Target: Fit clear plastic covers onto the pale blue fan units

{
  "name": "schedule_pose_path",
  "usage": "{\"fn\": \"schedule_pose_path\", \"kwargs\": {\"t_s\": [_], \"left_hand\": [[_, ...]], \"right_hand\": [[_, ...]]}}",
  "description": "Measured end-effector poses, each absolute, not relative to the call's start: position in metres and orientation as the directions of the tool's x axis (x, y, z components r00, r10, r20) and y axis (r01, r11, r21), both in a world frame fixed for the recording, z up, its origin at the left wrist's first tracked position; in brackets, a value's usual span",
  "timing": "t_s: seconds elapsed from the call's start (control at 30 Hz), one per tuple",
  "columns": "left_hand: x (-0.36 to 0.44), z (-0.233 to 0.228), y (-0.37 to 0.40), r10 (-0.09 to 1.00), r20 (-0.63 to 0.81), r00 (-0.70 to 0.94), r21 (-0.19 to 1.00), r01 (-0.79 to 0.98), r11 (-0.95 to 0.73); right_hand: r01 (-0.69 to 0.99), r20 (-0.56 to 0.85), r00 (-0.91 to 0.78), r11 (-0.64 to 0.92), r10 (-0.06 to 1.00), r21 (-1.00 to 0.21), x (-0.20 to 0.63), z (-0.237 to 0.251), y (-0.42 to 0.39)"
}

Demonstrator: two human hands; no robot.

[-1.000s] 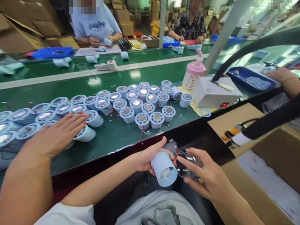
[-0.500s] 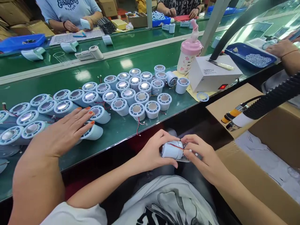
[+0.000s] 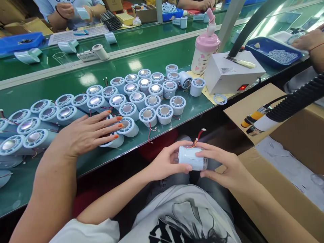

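Above my lap I hold a light-blue cylindrical motor housing (image 3: 190,158) lying on its side, with a clear plastic part at its right end. My left hand (image 3: 168,161) wraps round its left end, the thumb along the near side. My right hand (image 3: 222,163) grips the right end between thumb and fingers. Red and dark wires with a white connector (image 3: 203,130) stick up from its top. On the bench beyond stand many similar light-blue housings (image 3: 152,101) with round metal discs on top. A co-worker's hand (image 3: 93,133) rests on some of these at the left.
A pink-lidded bottle (image 3: 206,50) and a white box with a lit red switch (image 3: 234,74) stand at the bench's right. An open cardboard box (image 3: 283,162) is at my right, beneath a black hose (image 3: 296,101). Other people work across the green bench (image 3: 121,54).
The housing has turned in my hands, so its wires now point up. My right fingers have shifted onto its body. The co-worker's hand has moved right, along with housings beneath it.
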State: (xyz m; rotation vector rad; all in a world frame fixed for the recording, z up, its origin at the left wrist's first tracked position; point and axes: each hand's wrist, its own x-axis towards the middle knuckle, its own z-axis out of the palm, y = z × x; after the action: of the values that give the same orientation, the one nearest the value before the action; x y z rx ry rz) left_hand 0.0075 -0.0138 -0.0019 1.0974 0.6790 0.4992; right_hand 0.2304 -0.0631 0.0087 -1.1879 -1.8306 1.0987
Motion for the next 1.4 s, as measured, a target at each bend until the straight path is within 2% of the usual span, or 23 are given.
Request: {"fn": "schedule_pose_path", "kwargs": {"t_s": [0.1,0.27,0.47,0.77,1.2,1.4], "left_hand": [[0.004,0.002,-0.014,0.648,-0.253,0.719,0.928,-0.008,0.371],[-0.002,0.009,-0.014,0.676,-0.119,0.727,0.991,0.045,0.126],[-0.005,0.012,-0.016,0.671,-0.031,0.741,0.998,0.059,-0.020],[-0.006,0.013,-0.016,0.652,0.013,0.758,0.992,0.073,-0.105],[-0.005,0.014,-0.014,0.632,0.096,0.769,0.969,0.073,-0.237],[-0.006,0.021,-0.015,0.642,0.018,0.766,0.979,0.117,-0.168]], "right_hand": [[0.390,0.128,-0.352,0.269,0.927,-0.881,0.232,0.008,-0.070],[0.313,0.025,-0.317,0.129,0.948,-0.941,0.231,0.009,-0.075],[0.193,-0.088,-0.310,-0.028,0.947,-0.981,0.232,0.013,-0.077],[0.035,-0.196,-0.340,-0.196,0.920,-0.980,0.231,0.012,-0.077],[-0.190,-0.347,-0.371,-0.436,0.861,-0.880,0.229,0.008,-0.072],[-0.211,-0.421,-0.342,-0.505,0.840,-0.837,0.224,0.005,-0.070]]}}
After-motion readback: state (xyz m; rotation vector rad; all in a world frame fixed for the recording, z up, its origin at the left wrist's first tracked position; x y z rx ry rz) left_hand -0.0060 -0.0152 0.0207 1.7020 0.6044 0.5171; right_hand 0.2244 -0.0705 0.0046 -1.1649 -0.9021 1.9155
